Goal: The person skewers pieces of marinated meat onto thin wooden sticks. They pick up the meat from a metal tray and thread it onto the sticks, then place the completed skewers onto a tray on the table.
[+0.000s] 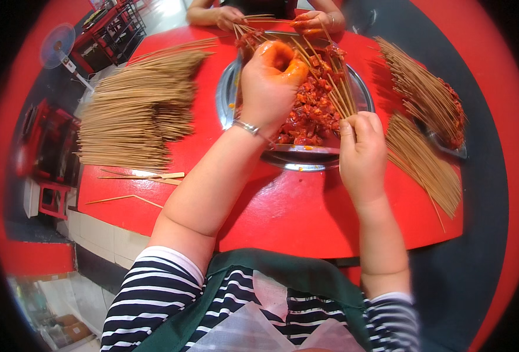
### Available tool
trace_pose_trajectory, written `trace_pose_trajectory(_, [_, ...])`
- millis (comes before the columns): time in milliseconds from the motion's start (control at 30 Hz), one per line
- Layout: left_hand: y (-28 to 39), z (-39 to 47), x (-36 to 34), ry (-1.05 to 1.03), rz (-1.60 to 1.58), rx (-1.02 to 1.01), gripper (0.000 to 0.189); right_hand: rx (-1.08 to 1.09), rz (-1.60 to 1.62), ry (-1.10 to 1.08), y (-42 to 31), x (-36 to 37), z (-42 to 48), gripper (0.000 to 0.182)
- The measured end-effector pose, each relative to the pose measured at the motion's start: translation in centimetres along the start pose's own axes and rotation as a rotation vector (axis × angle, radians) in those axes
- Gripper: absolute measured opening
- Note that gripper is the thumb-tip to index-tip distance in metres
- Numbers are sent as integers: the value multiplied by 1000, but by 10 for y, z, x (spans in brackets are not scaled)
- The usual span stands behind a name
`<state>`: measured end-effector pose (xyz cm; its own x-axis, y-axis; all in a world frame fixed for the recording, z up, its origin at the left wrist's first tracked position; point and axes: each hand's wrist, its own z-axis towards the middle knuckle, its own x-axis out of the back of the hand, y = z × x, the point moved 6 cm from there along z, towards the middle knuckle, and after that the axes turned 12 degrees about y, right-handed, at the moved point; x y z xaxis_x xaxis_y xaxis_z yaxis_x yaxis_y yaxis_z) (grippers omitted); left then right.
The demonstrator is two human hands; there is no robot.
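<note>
My right hand [365, 145] grips the lower ends of several bamboo skewers [339, 97], which slant up and left over the tray. Red-sauced meat [336, 52] is threaded near the top of at least one of them. My left hand [271, 83] is held over the left side of the metal tray [307, 148], its curled fingers coated in orange sauce. Whether anything is between those fingers is hidden. Chopped meat pieces [310, 112] in red marinade fill the tray, which rests on a round steel basin [227, 94].
Across the red table [268, 207], a co-worker's hands [231, 17] handle skewers. A large pile of bare skewers [132, 105] lies left, with a smaller bundle [426, 163] at right. Loaded skewers [426, 88] rest on a tray behind that bundle. Broken sticks [132, 196] lie front left.
</note>
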<state>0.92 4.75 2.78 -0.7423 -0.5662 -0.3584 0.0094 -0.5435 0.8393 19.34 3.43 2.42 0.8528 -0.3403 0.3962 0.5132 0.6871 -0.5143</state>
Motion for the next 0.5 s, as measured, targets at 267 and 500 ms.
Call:
trace_pose_trajectory(267, [-3, -22, -18, -158, 96, -65, 9, 31, 4, 42, 0, 2, 6, 8])
trace_pose_trajectory(500, [-22, -23, -26, -429, -95, 450, 18, -31, -8, 18, 14, 13, 12, 11])
